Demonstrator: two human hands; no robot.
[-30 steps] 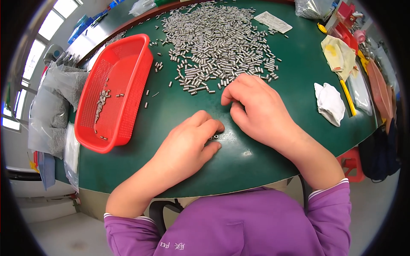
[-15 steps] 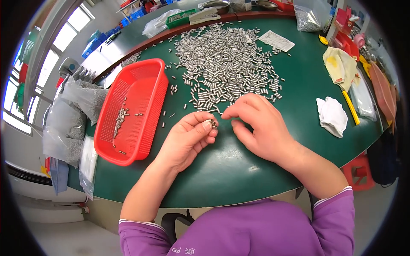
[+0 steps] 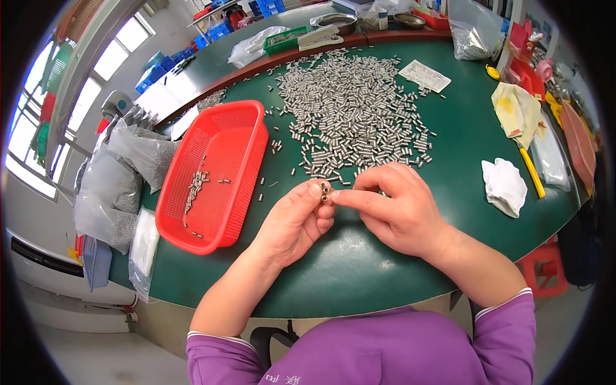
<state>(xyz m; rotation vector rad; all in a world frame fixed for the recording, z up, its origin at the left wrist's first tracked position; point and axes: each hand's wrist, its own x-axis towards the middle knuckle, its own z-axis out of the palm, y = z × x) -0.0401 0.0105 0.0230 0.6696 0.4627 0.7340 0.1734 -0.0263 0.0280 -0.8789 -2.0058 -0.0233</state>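
Note:
Several small metal cylinders (image 3: 325, 190) with hollow ends are pinched between the thumb and fingers of my left hand (image 3: 292, 221). My right hand (image 3: 404, 208) is just to the right, its index finger stretched out to touch these pieces at their right side. Its other fingers are partly bent and apart from the index, with no held thing showing among them. Beyond both hands a large pile of the same shiny metal cylinders (image 3: 356, 109) spreads over the green table (image 3: 346, 282). A red plastic basket (image 3: 258, 151) at the left has some cylinders on its bottom.
Clear bags of small metal parts (image 3: 106, 183) crowd the left edge. A paper slip (image 3: 425, 75) lies right of the pile. Farther right are a white cloth (image 3: 505, 186), a yellow-handled tool (image 3: 532, 173) and a bag of parts (image 3: 471, 38). A green tray (image 3: 285, 40) stands at the back.
My right hand has come left from the pile's near edge, and its index finger now touches the cylinders in my left hand. The whole view has shifted slightly.

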